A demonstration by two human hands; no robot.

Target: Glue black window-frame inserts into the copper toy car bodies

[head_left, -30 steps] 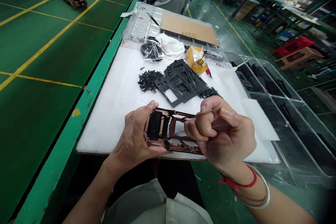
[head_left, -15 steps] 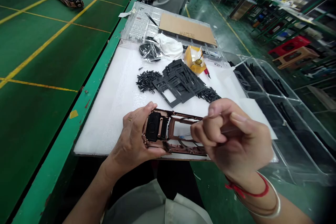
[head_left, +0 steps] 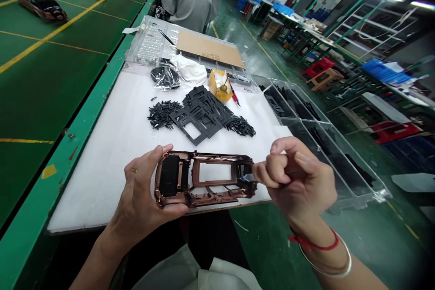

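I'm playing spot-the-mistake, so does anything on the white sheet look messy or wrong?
Nothing looks spilled or broken. The flat black frames lie in a crooked stack, corners poking out different ways. One tiny black piece sits alone, away from the left heap of small black pieces. It may just have strayed.

right hand (head_left: pixel 299 181) has shifted outward along the car shell (head_left: pixel 212 184).

The car shell (head_left: pixel 212 195) looks glossy coppery; the flat parts (head_left: pixel 204 113), matt black plastic.

The hands (head_left: pixel 217 179) hold a copper-coloured car shell (head_left: pixel 205 179) and a blue-tipped tool (head_left: pixel 247 177).
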